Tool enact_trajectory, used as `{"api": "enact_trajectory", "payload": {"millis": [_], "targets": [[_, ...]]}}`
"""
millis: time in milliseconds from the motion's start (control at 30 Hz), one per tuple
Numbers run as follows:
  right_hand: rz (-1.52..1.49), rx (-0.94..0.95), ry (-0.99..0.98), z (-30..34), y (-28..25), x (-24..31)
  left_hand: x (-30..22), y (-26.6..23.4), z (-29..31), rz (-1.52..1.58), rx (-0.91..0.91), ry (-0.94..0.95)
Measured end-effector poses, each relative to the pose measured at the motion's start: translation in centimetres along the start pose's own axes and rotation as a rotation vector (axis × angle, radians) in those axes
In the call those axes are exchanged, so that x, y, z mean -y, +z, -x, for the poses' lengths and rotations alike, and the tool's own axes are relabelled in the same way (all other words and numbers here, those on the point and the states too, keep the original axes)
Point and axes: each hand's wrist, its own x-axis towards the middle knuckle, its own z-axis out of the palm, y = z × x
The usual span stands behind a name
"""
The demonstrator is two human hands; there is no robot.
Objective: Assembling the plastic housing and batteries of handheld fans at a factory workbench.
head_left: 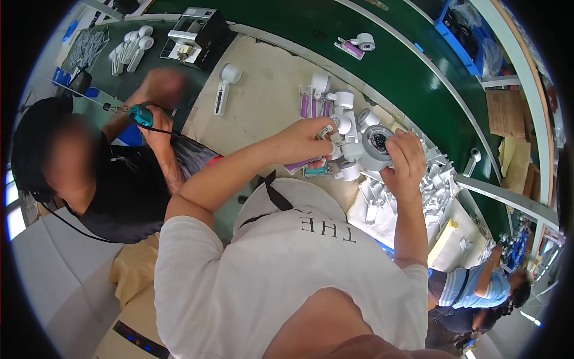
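Observation:
My left hand (312, 141) is closed on a white handheld device, with a purple cell (302, 164) showing beneath the fingers; much of its handle is hidden. The fingers of my right hand (408, 157) grip the right side of a round grey-white housing (373, 160), whose open face shows a dark middle. This housing is close to my left hand, but I cannot tell whether it joins the device there. Several white round-headed devices (343, 99) lie just beyond my hands, some with purple cells in their handles. A teal cell (317, 172) lies below my left hand.
Many white plastic parts (439, 185) are heaped right of my right arm. A single white device (227, 87) lies left on the table, another (359, 45) on the green belt beyond. At left a co-worker holds a teal power screwdriver (142, 115) near a black machine (194, 39).

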Motion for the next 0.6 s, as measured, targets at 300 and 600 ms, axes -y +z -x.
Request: {"api": "enact_trajectory", "payload": {"millis": [300, 600], "targets": [[-0.289, 0.253, 0.379, -0.3, -2.6, 0.9, -0.1, 0.7, -2.3, -0.67, -0.033, 0.203], [-0.951, 0.593, 0.763, 3.0, 0.7, -1.8, 3.5, 2.0, -3.5, -0.783, 0.069, 0.028]]}}
